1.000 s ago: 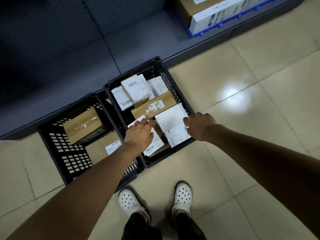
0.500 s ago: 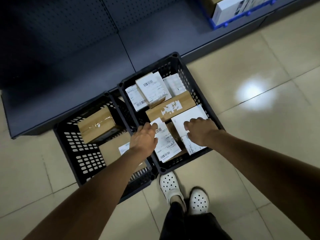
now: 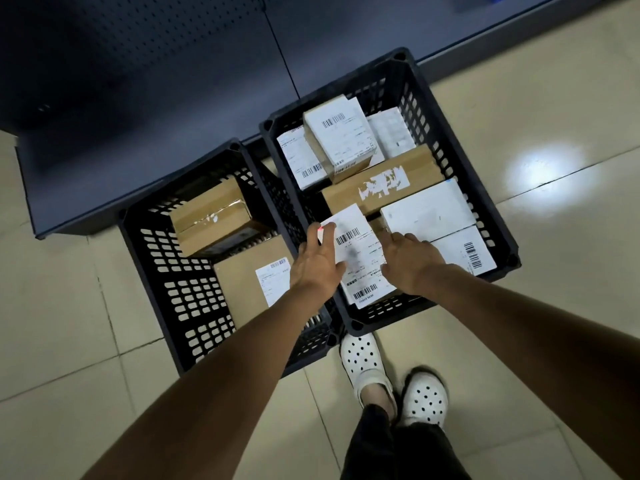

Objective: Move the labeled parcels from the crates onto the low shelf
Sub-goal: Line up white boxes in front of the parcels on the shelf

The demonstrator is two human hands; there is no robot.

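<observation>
The low shelf [image 3: 138,116] lay beyond the right crate [image 3: 460,140], ahead and to the left. Against that crate's near wall the labeled parcel [image 3: 360,258] lay flat, its long axis running from the person toward the shelf. It sat between the hands, both equally near. The left hand [image 3: 313,261] gripped its left edge, thumb on the label. The right hand [image 3: 408,261] had its fingers curled over the right edge.
</observation>
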